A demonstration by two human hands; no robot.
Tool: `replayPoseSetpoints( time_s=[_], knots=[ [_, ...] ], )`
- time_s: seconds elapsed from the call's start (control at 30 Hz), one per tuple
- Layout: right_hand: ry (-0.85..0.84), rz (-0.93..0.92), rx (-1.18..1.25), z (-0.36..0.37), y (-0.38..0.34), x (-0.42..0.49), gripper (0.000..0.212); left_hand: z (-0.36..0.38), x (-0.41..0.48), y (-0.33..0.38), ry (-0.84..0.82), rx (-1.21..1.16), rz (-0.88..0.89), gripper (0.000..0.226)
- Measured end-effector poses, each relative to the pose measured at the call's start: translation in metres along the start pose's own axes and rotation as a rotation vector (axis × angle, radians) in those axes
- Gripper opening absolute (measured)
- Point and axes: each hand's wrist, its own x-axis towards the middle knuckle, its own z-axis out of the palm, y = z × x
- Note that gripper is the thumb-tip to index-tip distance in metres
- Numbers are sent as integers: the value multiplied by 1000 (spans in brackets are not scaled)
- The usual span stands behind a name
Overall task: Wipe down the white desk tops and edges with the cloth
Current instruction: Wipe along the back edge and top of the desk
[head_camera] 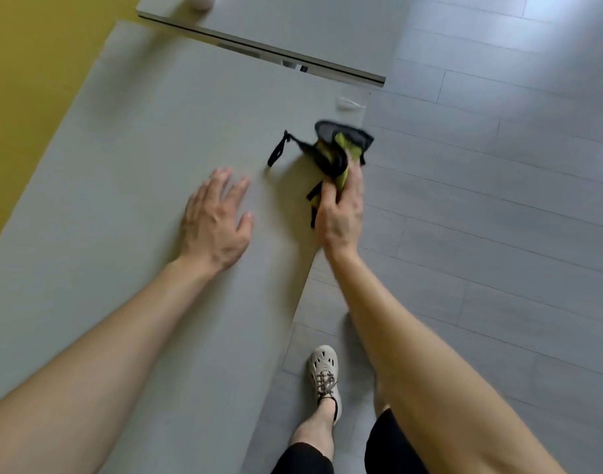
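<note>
Left hand point(215, 218) lies flat on the white desk top point(129, 186) at frame centre, fingers spread and straight, holding nothing. Right hand point(341, 213) grips the bunched green, grey and black cloth point(330, 150) at the desk's right edge, right of centre; a black strap trails left from the cloth. Second desk top point(293, 25) adjoins at upper centre. Pale shoe point(324, 376) stands on grey floor point(498, 234), lower centre.

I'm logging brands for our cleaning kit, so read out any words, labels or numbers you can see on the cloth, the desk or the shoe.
No readable text anywhere in this view.
Cloth: black and green, no print or tag text shows.
Desk: plain top, no label or sign.
Shoe: no logo or lettering visible.
White scrap near the desk corner: too blurred to tell.
</note>
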Motion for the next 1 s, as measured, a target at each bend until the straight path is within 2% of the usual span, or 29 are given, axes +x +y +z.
replayPoseSetpoints(
  time_s=[0.1, 0.17, 0.27, 0.33, 0.43, 0.5, 0.6, 0.67, 0.73, 0.8, 0.93, 1.0],
  knots=[
    [-87, 4, -58, -1, 15, -108, 70, 1, -68, -6, 14, 34, 85, 66],
    [-143, 3, -73, -6, 17, -140, 67, 14, -106, -3, 73, 30, 98, 64],
    [-72, 22, -86, 3, 15, -87, 44, 21, -111, -3, 149, -4, 84, 64],
    [5, 16, -123, 9, 8, -35, 37, 21, -110, -4, 163, 3, 80, 64],
    [62, 9, -127, 12, 2, 5, 44, 22, -108, -7, 182, -6, 86, 64],
    [96, 55, -85, 15, 3, -9, 61, 22, -107, -7, 184, 1, 81, 65],
    [116, 158, -58, 20, 11, -82, 76, 23, -107, -5, 188, -4, 78, 64],
    [27, 147, -81, 16, 15, -144, 79, 23, -108, -6, 193, -12, 82, 61],
    [-28, 127, -96, 11, 17, -168, 80, 23, -108, -6, 189, -11, 86, 57],
    [-40, 133, -111, 12, 15, -132, 76, 23, -108, -6, 191, -11, 81, 60],
    [87, 127, -175, 17, 1, 6, 72, 24, -108, -6, 204, -1, 85, 64],
    [101, 89, -169, 19, -2, 23, 74, 26, -108, -7, 216, -1, 82, 63]
  ],
)
